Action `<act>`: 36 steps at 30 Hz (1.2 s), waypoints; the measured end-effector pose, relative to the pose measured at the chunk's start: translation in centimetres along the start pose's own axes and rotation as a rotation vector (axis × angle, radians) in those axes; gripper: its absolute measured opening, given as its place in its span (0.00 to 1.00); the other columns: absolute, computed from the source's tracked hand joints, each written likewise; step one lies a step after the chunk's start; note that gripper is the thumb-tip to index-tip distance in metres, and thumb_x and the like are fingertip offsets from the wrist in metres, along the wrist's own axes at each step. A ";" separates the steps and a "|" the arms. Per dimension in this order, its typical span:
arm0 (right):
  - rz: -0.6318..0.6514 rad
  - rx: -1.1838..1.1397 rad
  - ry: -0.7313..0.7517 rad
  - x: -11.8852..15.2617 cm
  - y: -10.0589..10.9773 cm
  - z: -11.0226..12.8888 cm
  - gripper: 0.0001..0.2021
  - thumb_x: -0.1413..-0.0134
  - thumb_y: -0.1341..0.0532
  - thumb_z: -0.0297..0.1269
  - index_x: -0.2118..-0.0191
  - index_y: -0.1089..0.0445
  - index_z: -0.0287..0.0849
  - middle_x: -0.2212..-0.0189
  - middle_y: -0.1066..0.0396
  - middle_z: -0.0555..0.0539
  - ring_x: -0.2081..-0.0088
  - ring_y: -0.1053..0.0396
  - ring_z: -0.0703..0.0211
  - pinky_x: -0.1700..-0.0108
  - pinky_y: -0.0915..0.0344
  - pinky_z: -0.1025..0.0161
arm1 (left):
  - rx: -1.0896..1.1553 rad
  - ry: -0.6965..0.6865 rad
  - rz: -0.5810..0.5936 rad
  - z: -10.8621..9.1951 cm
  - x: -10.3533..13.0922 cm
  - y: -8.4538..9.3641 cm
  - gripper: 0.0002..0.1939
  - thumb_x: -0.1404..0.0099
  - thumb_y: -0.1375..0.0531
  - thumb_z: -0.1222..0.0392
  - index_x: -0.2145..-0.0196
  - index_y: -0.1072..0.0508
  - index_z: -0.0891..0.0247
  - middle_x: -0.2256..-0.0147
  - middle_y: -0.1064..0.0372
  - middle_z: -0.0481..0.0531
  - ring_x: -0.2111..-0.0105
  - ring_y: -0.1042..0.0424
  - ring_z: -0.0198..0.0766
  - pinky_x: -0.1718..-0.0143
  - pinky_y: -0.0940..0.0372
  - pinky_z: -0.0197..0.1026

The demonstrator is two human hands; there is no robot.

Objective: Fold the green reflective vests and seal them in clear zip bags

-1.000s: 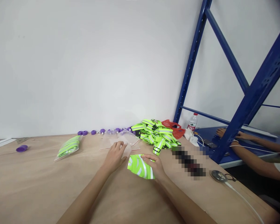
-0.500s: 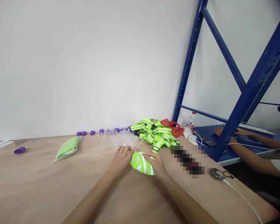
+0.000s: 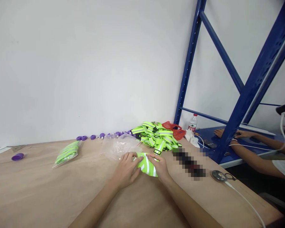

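While both hands clamp the folded reflective band [image 3: 147, 163], the left hand [image 3: 127, 170] should keep the clear bag [image 3: 120, 146] mouth wide so the right hand [image 3: 159, 167] slides it in flat.

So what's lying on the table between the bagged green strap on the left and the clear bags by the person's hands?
Nothing: the head view shows bare table between the bagged strap and the clear bags.

the left hand [image 3: 127, 169] and right hand [image 3: 159, 167] are covering much of the folded reflective band [image 3: 147, 164]. a pixelated patch [image 3: 189, 162] is hiding something on the table [image 3: 38, 190]. the picture's right edge is cutting off a co-worker [image 3: 263, 158].
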State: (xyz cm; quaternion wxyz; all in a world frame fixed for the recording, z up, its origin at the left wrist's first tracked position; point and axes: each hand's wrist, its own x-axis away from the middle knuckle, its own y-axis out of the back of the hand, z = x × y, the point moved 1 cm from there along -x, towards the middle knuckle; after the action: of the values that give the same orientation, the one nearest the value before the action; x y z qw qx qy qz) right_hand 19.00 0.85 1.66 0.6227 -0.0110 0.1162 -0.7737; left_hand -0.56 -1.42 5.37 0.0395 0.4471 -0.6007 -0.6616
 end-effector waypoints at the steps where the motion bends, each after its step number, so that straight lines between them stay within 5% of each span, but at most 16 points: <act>1: 0.010 0.000 0.000 0.0 0.0 0.0 0.25 0.72 0.25 0.58 0.71 0.17 0.42 0.63 0.19 0.40 0.58 0.23 0.39 0.56 0.28 0.51 | 0.003 0.001 -0.010 -0.1 0.0 -0.1 0.22 0.33 0.44 0.61 0.42 0.34 0.58 0.48 0.36 0.61 0.48 0.35 0.52 0.49 0.35 0.54; 9: -0.036 -0.032 0.015 0.1 0.3 0.0 0.24 0.69 0.25 0.56 0.67 0.17 0.42 0.60 0.19 0.40 0.55 0.25 0.40 0.52 0.30 0.50 | -0.109 -0.044 -0.028 -1.4 0.8 -2.1 0.29 0.29 0.47 0.58 0.32 0.45 0.60 0.31 0.49 0.61 0.31 0.53 0.56 0.33 0.57 0.69; 16: -0.079 -0.045 0.010 0.2 0.1 -0.2 0.23 0.71 0.25 0.55 0.69 0.17 0.42 0.63 0.19 0.41 0.55 0.25 0.39 0.51 0.30 0.50 | -0.022 -0.089 0.060 -3.4 1.0 -2.9 0.37 0.28 0.47 0.55 0.28 0.59 0.62 0.29 0.55 0.62 0.29 0.60 0.54 0.33 0.53 0.66; 21: -0.090 -0.057 0.009 0.1 0.2 0.0 0.24 0.70 0.25 0.55 0.68 0.17 0.41 0.63 0.19 0.41 0.55 0.25 0.40 0.53 0.29 0.52 | -0.016 -0.112 0.058 -3.7 0.9 -2.4 0.34 0.29 0.46 0.58 0.30 0.52 0.62 0.29 0.57 0.61 0.29 0.61 0.55 0.32 0.53 0.66; 28: -0.135 -0.165 -0.052 -0.3 0.5 0.1 0.24 0.73 0.24 0.53 0.68 0.17 0.41 0.62 0.19 0.41 0.58 0.23 0.41 0.56 0.27 0.53 | -0.033 -0.221 -0.020 -3.8 0.9 -1.4 0.23 0.34 0.48 0.68 0.41 0.35 0.62 0.34 0.42 0.60 0.30 0.53 0.52 0.32 0.55 0.67; 32: -0.159 -0.219 -0.084 -0.4 0.5 0.0 0.24 0.74 0.24 0.51 0.68 0.17 0.41 0.63 0.19 0.42 0.60 0.23 0.42 0.58 0.27 0.53 | 0.060 -0.350 -0.139 -4.1 1.3 -1.6 0.19 0.38 0.48 0.69 0.51 0.29 0.61 0.49 0.27 0.60 0.42 0.33 0.50 0.38 0.42 0.63; 34: -0.175 -0.242 -0.091 -0.5 0.7 0.0 0.24 0.73 0.24 0.51 0.66 0.17 0.41 0.63 0.19 0.41 0.61 0.22 0.42 0.59 0.27 0.54 | 0.167 -0.366 -0.135 -4.3 1.6 -1.9 0.12 0.39 0.48 0.67 0.60 0.28 0.60 0.64 0.25 0.58 0.59 0.26 0.46 0.53 0.31 0.53; 36: -0.183 -0.250 -0.083 -0.6 0.8 0.1 0.25 0.73 0.24 0.51 0.65 0.17 0.40 0.63 0.19 0.41 0.60 0.22 0.42 0.60 0.27 0.54 | 0.295 -0.281 -0.086 -4.3 1.8 -2.4 0.07 0.38 0.47 0.64 0.68 0.30 0.59 0.73 0.29 0.55 0.71 0.30 0.42 0.68 0.34 0.45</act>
State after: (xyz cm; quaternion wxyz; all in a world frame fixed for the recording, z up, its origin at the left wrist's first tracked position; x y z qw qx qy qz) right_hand 19.95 1.21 1.63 0.5476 -0.1309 0.1841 -0.8057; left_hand 2.26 -5.11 2.88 -0.1392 0.3766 -0.6710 -0.6234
